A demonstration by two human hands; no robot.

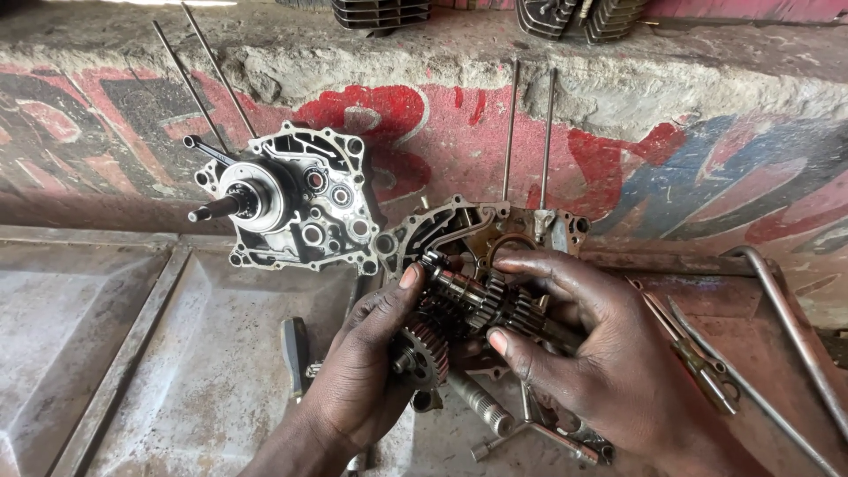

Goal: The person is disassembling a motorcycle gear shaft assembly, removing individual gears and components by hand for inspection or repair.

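Nearest you, your left hand (371,371) comes up from below with its fingers curled around the gear shafts (468,305), thumb pressed on top so the stacked gears stay meshed rather than sliding apart; your right hand (583,353) closes over the other end of the same cluster, forefinger stretched along the top and thumb beneath, so both hands are grasping it and it hangs clear of the table (177,371). Under your hands lie a knurled steel shaft (481,406) and a dark-handled tool (296,349), set down within reach; to your right a pair of pliers (702,362) and a bent metal rod (795,327) rest on the rusty surface. Just beyond the cluster stands an open crankcase half (477,230), its cavity facing you, long studs pointing upward; further left the other crankcase half (300,199) leans against the painted concrete wall (618,159), propped so its crankshaft stub sticks out toward the left. On the ledge above sit finned cylinder parts (380,13).
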